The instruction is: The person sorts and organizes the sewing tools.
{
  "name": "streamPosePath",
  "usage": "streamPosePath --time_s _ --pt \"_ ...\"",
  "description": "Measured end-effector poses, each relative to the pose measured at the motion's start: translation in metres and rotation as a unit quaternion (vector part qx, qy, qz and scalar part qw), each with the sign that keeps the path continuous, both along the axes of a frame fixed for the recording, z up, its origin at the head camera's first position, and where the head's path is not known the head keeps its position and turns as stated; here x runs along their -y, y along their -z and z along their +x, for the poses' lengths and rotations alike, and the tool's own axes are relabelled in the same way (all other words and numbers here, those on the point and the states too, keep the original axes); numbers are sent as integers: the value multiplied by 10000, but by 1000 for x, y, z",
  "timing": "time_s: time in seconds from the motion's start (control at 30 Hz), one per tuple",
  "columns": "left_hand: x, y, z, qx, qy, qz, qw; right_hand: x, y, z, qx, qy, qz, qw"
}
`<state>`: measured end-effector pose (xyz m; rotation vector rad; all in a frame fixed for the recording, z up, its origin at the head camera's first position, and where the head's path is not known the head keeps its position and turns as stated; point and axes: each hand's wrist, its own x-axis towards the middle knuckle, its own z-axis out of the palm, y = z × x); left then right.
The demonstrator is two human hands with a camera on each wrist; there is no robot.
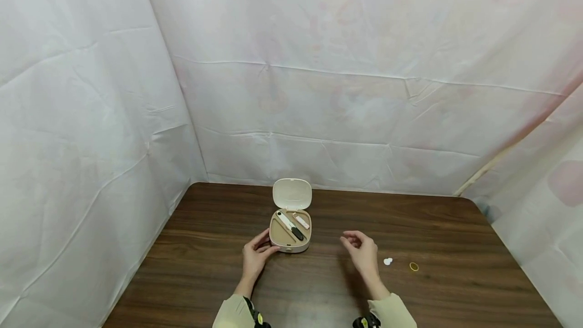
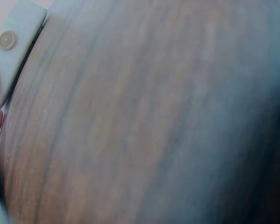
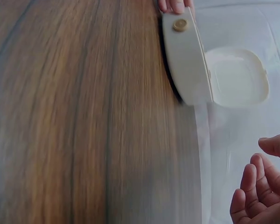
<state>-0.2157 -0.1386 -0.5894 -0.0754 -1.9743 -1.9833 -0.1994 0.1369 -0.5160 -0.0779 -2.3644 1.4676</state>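
A small cream case (image 1: 290, 250) with a round gold button on its front stands on the table, its lid (image 1: 292, 193) raised. In its tan compartments lie a slim white-and-black item (image 1: 287, 223) and a short pink-and-white stick (image 1: 301, 221). My left hand (image 1: 256, 257) holds the case at its front left corner, thumb at the front and fingers along the left side. To the right of the case, my right hand (image 1: 362, 254) hovers over the table with loosely bent fingers and nothing in them. The right wrist view shows its curled fingers (image 3: 250, 179) apart from the case.
Right of my right hand, small white round pieces (image 1: 388, 261) and a yellow ring (image 1: 414, 267) lie on the dark wood table (image 1: 455, 237). White sheeting (image 1: 319, 105) hangs behind the table and at both sides.
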Motion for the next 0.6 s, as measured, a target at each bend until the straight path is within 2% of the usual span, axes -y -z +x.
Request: streamPosePath --time_s 0.23,0.6 --pt "0 1 0 39 -42 -23 10000 -22 4 8 -162 443 15 9989" --pt "0 -1 0 116 -27 46 9999 -57 8 22 345 1012 29 9943"
